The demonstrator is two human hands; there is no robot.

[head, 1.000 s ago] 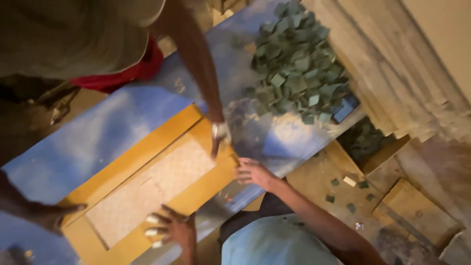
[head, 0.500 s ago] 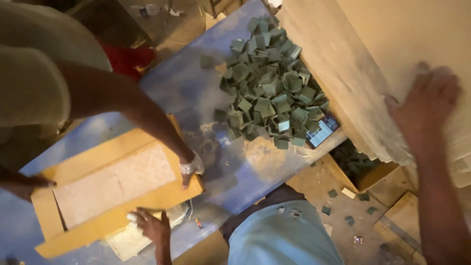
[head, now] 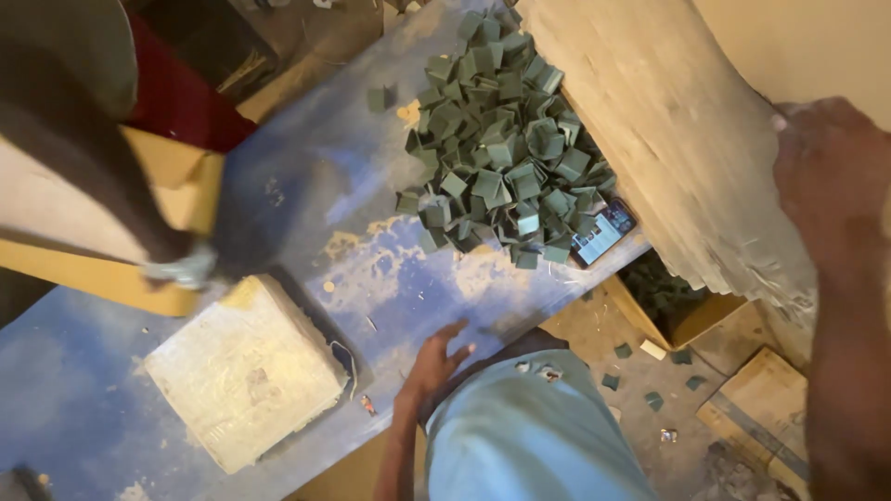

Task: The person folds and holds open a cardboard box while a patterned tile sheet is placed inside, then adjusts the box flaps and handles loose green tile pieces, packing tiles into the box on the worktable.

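Blue-painted table (head: 306, 204): bracing on its near edge with the left hand (head: 436, 357), fingers spread, gripping nothing. Reaching well apart with the right hand (head: 826, 172), laying it on the pale stack of sheets (head: 668, 121) at the table's right end; blurred, so cannot tell whether clasping or merely resting. Advising, as a judgement: taking the sheets by the edge with a flat palm, lifting clear of the heap of green tiles (head: 501, 158) and the phone (head: 603, 232) just beside it.
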